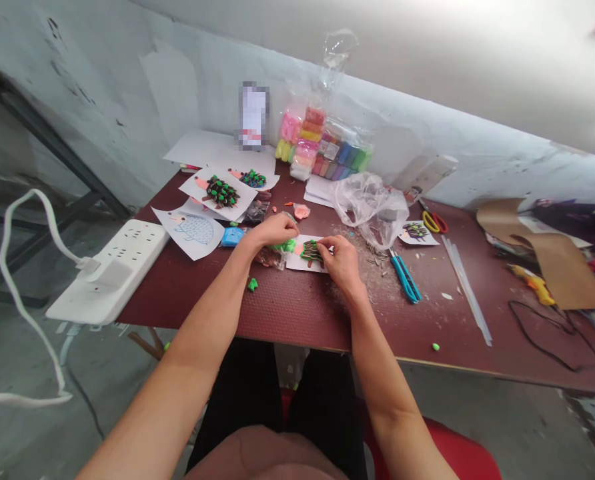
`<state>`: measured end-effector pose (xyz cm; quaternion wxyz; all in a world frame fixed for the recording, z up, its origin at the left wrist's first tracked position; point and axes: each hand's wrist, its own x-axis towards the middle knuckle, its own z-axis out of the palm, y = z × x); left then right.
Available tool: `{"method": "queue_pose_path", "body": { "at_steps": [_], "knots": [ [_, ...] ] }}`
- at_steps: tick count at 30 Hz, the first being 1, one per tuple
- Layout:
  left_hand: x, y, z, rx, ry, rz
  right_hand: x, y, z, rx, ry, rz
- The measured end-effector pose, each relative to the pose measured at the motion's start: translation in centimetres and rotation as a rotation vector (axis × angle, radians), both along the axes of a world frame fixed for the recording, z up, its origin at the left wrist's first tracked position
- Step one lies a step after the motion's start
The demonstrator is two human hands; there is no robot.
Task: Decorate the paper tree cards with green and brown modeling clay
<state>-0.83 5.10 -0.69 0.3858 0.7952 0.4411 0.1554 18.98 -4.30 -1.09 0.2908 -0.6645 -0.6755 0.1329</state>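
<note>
My left hand [275, 230] is pinching at a lump of green modelling clay [285, 246], whose lower part shows below the fingers. My right hand [340, 260] presses its fingertips on a paper hedgehog card [302, 261], which bears dark spines tipped with green clay [311, 252]. The hands are close together over the card, and the fingers hide part of it. A small green clay crumb [252, 285] lies on the maroon tabletop [227, 307] below my left wrist.
Finished hedgehog cards [222, 197] and an outline drawing [192, 230] lie at the left, near a white power strip [112, 267]. Clay packs in a plastic bag [322, 143] stand at the back. Blue-handled scissors [405, 277], crumpled plastic [370, 210] and clay crumbs lie right.
</note>
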Motion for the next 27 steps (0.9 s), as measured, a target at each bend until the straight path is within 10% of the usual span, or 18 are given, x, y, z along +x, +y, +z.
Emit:
{"method": "queue_pose_path", "body": {
  "at_steps": [27],
  "knots": [
    [0.03, 0.11, -0.25, 0.008, -0.007, 0.003, -0.42, 0.25, -0.11, 0.01, 0.0, 0.022]
  ]
}}
